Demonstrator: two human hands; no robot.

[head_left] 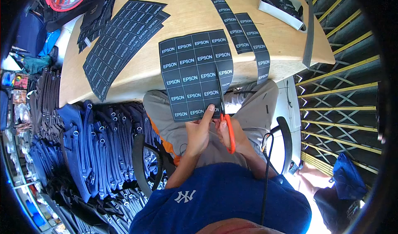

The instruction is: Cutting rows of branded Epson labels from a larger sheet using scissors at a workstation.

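While the sheet (pixel 186 68) is held up above the lap (pixel 259 105), at the near edge of the desk (pixel 182 10), its lower right part is pinched by the left hand (pixel 198 136), thumb on top. Orange-handled scissors (pixel 231 138) are gripped in the right hand (pixel 239 135), close beside the left, and their blades are laid along the line between the two rightmost columns, where the sheet is parted and the outer column bends away; how far the blades are opened cannot well be told. The sheet should be handled as something light, thin and bendy, likely to droop or curl if gripped at one corner only; it is best held by the bottom edge, close to the cut, with fingers kept clear. Beyond it, two strips (pixel 232 24) are laid on the desk to the right, more sheets (pixel 122 43) are heaped to the left, and a white box (pixel 278 16) is placed at the far right.
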